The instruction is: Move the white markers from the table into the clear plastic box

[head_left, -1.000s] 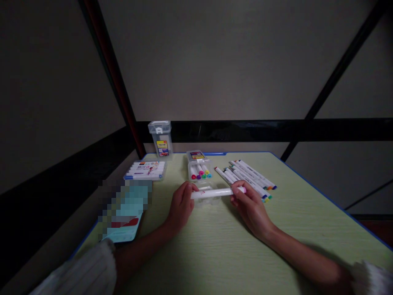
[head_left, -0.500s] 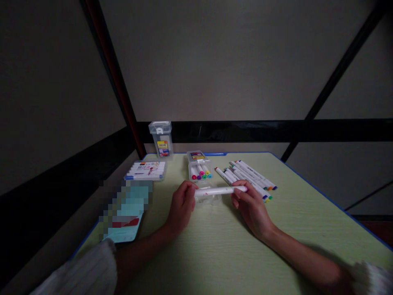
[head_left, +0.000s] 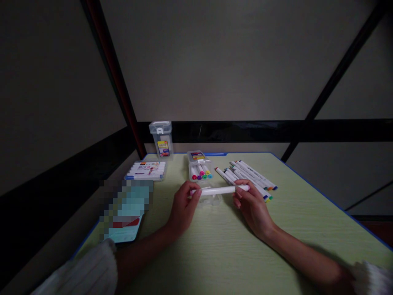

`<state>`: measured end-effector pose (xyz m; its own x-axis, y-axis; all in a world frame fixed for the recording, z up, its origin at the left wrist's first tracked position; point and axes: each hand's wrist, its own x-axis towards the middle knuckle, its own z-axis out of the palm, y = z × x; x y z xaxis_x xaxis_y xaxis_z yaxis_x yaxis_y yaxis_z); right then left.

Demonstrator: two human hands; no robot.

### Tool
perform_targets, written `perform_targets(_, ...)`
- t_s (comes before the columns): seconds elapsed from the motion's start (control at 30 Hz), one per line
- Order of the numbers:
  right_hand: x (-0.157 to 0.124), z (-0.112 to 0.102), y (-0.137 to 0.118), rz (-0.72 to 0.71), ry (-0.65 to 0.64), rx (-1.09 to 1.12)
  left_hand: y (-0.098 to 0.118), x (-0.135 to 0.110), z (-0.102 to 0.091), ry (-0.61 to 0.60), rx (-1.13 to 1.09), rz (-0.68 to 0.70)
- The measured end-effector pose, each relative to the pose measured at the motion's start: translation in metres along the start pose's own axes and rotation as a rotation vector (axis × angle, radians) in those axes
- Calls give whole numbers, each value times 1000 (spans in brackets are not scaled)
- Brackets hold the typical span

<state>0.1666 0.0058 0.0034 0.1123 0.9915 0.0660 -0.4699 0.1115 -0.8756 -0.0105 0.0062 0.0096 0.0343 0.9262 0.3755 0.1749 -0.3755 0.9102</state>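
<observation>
A white marker with pink ends lies level between my two hands, above the table. My left hand pinches its left end between thumb and fingers. At the other end, my right hand grips it just short of the pink tip. Behind and below the marker, a clear plastic lid rests on the table, partly hidden. Beyond it lies an open clear box of markers, their coloured ends facing me. Several loose white markers are spread beyond my right hand.
On the left lies a flat pack of white pens, with an upright clear lidded box behind it. A phone-like teal item, partly blurred out, lies near my left forearm. The pale green table has a blue edge, and a wall stands behind.
The marker has turned about its length and shifted slightly right, and its printed marks no longer show. My left thumb now lies over its left end, where a pink tip shows.
</observation>
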Motion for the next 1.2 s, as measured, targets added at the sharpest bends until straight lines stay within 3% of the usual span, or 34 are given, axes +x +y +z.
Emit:
perform_targets(0.13, -2, 0, -2, 13, -27, -22, 5, -5, -2, 156, 128, 244)
perform_targets(0.27, -2, 0, -1, -8, -79, -34, 13, -10, -14, 282, 242, 655)
perform_targets(0.33, -1, 0, 0, -17, -90, -28, 17, -11, -24, 212, 370, 818)
perform_targets(0.4, -1, 0, 0, -23, -102, -21, 18, -11, -35, 39, 489, 909)
perform_targets(0.47, -1, 0, 0, -24, -113, -19, 17, -11, -43, -111, 542, 913)
perform_targets(0.5, -1, 1, 0, -23, -115, -19, 16, -11, -45, -106, 567, 898)
perform_targets(0.53, -2, 1, -1, -22, -115, -21, 15, -10, -46, -92, 611, 873)
perform_targets(0.67, -2, 3, -2, -30, -114, -43, 11, -8, -42, 29, 733, 1036)
perform_targets(0.77, -3, 3, -2, -32, -118, -61, 6, -3, -36, 94, 729, 1069)
perform_targets(0.93, -3, 2, -1, -39, -138, -64, -3, 5, -28, 176, 749, 1010)
perform_targets(1.2, -3, 4, -1, -22, -152, -75, -12, 9, -20, 86, 719, 769)
